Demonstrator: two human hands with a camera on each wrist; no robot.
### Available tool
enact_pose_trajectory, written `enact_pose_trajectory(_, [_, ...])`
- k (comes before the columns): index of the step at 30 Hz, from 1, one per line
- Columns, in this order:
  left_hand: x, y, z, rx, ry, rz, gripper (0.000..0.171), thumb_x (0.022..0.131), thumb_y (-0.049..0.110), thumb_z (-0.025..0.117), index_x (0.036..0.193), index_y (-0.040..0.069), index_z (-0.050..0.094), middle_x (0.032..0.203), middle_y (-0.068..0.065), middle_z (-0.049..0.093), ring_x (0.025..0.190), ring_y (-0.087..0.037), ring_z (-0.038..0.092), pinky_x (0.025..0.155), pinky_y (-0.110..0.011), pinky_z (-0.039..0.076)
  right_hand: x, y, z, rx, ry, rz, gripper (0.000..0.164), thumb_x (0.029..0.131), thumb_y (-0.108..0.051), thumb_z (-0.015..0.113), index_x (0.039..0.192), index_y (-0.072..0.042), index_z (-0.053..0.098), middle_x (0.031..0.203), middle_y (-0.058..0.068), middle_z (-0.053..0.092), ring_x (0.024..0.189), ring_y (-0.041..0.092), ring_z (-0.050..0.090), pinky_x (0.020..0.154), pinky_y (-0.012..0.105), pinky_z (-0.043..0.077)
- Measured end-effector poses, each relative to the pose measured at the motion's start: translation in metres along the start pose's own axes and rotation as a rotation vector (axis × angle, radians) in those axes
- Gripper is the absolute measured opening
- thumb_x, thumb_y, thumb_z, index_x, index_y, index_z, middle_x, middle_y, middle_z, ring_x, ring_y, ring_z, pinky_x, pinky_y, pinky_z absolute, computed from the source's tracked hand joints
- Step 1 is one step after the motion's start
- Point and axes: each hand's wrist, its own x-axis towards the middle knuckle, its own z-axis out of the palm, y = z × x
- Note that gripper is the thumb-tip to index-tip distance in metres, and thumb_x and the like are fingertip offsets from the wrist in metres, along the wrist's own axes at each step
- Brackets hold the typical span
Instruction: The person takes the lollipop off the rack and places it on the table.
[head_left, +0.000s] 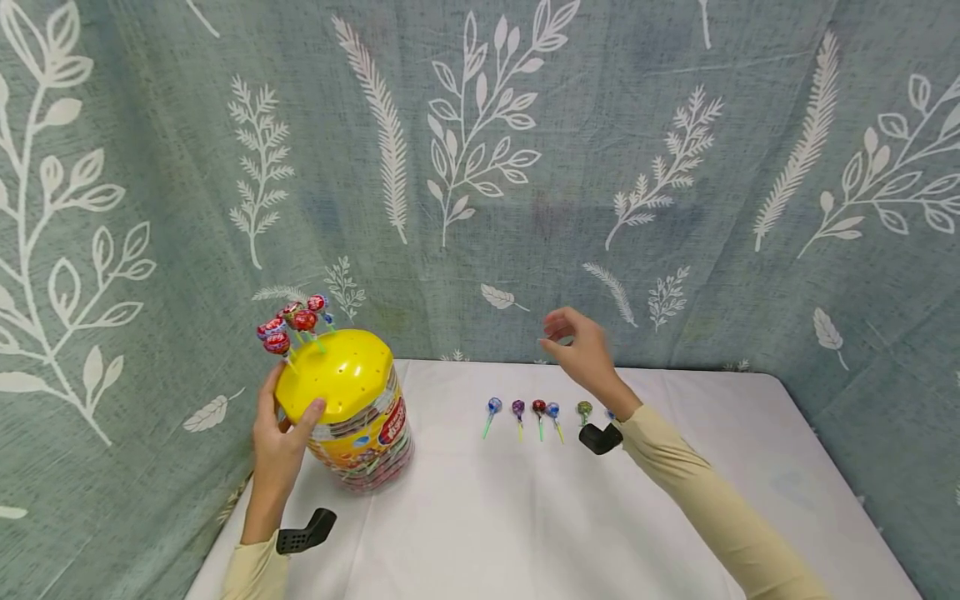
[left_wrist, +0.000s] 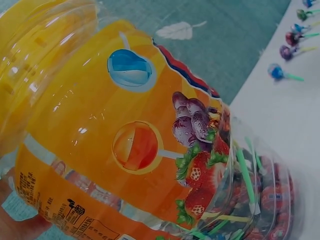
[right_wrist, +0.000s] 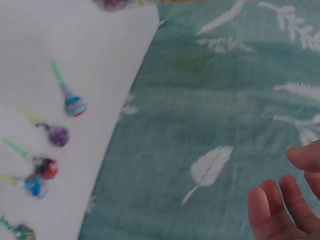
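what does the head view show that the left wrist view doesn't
Only the head view shows the right hand and the lollipops stuck in the yellow lid. Only the left wrist view shows the small-print label panel. Both show the left hand gripping the candy jar, loose lollipops, the white tablecloth and the leaf-print curtain.

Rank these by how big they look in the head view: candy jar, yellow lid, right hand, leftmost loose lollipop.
Largest to smallest:
candy jar, lid included
yellow lid
right hand
leftmost loose lollipop
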Motion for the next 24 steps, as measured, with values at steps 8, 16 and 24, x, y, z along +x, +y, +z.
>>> enact_pose_trajectory(8, [0.001,-0.001,0.002,-0.008,-0.009,0.018,0.075,0.088,0.023,0.064,0.149,0.034,0.023,0.149,0.007,0.03,0.128,-0.015,0.033,0.104,-0.05,0.029,0.008,-0.041,0.01,0.034,-0.038,-0.05,0.028,0.084,-0.01,0.071,0.11,-0.01,0.062,0.1,0.008,0.066,0.088,0.019,0.063,0.072,0.035,0.051])
enact_pose_trajectory(16, [-0.001,-0.002,-0.001,0.003,0.003,0.004,0.072,0.089,0.024,0.063,0.148,0.037,0.023,0.148,0.007,0.03,0.127,-0.014,0.034,0.102,-0.042,0.033,0.017,-0.074,0.027,0.133,-0.079,-0.121,0.03,0.084,-0.01,0.071,0.113,-0.013,0.062,0.105,0.008,0.064,0.091,0.019,0.063,0.074,0.032,0.051])
enact_pose_trajectory(24, [-0.002,-0.002,0.001,0.015,0.02,0.002,0.071,0.089,0.024,0.062,0.147,0.038,0.024,0.146,0.006,0.033,0.124,-0.013,0.037,0.098,-0.035,0.035,0.023,-0.1,0.049,0.183,-0.115,-0.17,0.031,0.084,-0.009,0.071,0.114,-0.01,0.06,0.105,0.01,0.064,0.09,0.018,0.062,0.072,0.029,0.051])
